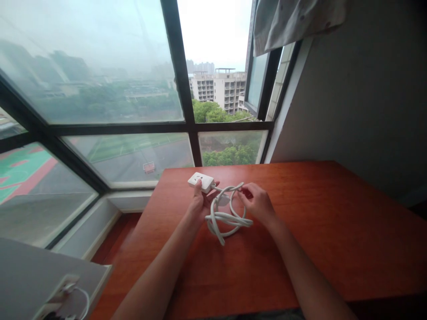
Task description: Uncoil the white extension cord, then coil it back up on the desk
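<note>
A white extension socket [204, 181] with a thick white cord [230, 218] is held over the table. My left hand [200, 200] grips the socket, thumb on its upper face and fingers beneath. From the socket's right end the cord runs off in several loose, tangled loops that hang between my hands. My right hand [256, 202] pinches the cord near the top of the loops, on the right side. A pale part of the plug [224, 200] seems to show among the loops, but its shape is partly hidden.
Beneath my hands is a reddish-brown wooden table [320, 222]. Dark-framed windows [191, 126] rise beyond its far edge, one pane standing open. A grey cloth [293, 22] hangs at the upper right. At lower left, a wall outlet [66, 286] has a white cable plugged in.
</note>
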`<state>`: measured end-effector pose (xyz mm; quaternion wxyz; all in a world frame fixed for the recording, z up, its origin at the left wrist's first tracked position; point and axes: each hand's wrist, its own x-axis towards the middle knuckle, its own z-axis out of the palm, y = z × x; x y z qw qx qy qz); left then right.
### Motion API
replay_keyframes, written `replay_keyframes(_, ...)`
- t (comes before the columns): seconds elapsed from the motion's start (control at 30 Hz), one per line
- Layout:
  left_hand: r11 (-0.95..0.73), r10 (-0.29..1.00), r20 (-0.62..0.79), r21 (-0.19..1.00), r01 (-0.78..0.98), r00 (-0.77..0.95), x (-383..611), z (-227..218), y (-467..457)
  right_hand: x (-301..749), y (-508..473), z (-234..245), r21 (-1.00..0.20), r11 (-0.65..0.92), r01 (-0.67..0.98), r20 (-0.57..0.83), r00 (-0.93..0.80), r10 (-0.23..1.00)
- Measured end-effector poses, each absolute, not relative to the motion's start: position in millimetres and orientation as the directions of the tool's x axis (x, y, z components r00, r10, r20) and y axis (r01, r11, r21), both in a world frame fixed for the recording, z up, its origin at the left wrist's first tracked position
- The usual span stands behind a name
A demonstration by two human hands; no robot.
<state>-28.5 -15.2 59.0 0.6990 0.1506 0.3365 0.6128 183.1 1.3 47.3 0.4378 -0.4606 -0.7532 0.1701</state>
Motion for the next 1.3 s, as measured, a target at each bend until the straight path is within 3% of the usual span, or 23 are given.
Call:
replay_keyframes(0.1, 0.071, 0.973, -0.211, 0.652, -0.755, -0.09, -21.3, 60.1, -18.6, 175.9, -0.2, 42.9, -0.677, 0.518, 0.522, 0.468, -0.237, 0.851)
replay_keyframes(0.23, 0.0, 0.98, -0.142, 0.694, -0.72, -0.137, -12.6, 59.9, -20.9, 173.1, -3.4, 43.4, -0.49, 0.549, 0.678, 0.53, -0.268, 0.805)
replay_keyframes(0.3, -0.04, 0.981, -0.101, 0.725, -0.688, -0.164, -10.0, 59.6, -21.0, 172.7, -4.9, 47.0, -0.456, 0.527, 0.717, 0.524, -0.262, 0.81)
replay_keyframes(0.47, -0.084, 0.973, -0.079, 0.759, -0.646, -0.219, -6.4, 59.5, -21.2, 180.6, -2.8, 56.0, -0.705, 0.426, 0.567, 0.324, -0.277, 0.905)
replay_keyframes(0.57, -0.087, 0.967, -0.085, 0.776, -0.625, -0.24, -4.2, 61.1, -22.6, 191.9, -11.9, 65.4, -0.737, 0.385, 0.556, 0.337, -0.193, 0.922)
replay_keyframes(0.67, -0.106, 0.959, -0.077, 0.795, -0.598, -0.273, -0.4, 66.0, -26.0, 197.7, -40.1, 77.9, -0.659, 0.488, 0.572, 0.526, -0.113, 0.843)
replay_keyframes(0.73, -0.125, 0.955, -0.062, 0.804, -0.582, -0.291, 3.3, 70.7, -29.1, 195.1, -63.3, 84.8, -0.528, 0.642, 0.556, 0.632, -0.247, 0.735)
replay_keyframes(0.83, -0.136, 0.95, -0.056, 0.811, -0.569, -0.308, 9.9, 76.4, -33.2, 185.6, -86.9, 88.8, -0.366, 0.788, 0.494, 0.635, -0.486, 0.6)
replay_keyframes(0.97, -0.131, 0.935, -0.086, 0.817, -0.561, -0.343, 17.9, 77.9, -36.2, 178.8, -86.0, 84.4, -0.251, 0.858, 0.447, 0.659, -0.571, 0.49)
replay_keyframes(1.1, -0.111, 0.939, -0.095, 0.825, -0.554, -0.33, 24.8, 76.5, -37.4, 182.4, -74.5, 79.0, -0.306, 0.831, 0.465, 0.677, -0.507, 0.533)
replay_keyframes(1.3, -0.161, 0.934, -0.053, 0.821, -0.547, -0.354, 31.9, 70.0, -36.5, 183.3, -65.9, 82.5, -0.455, 0.727, 0.514, 0.57, -0.459, 0.681)
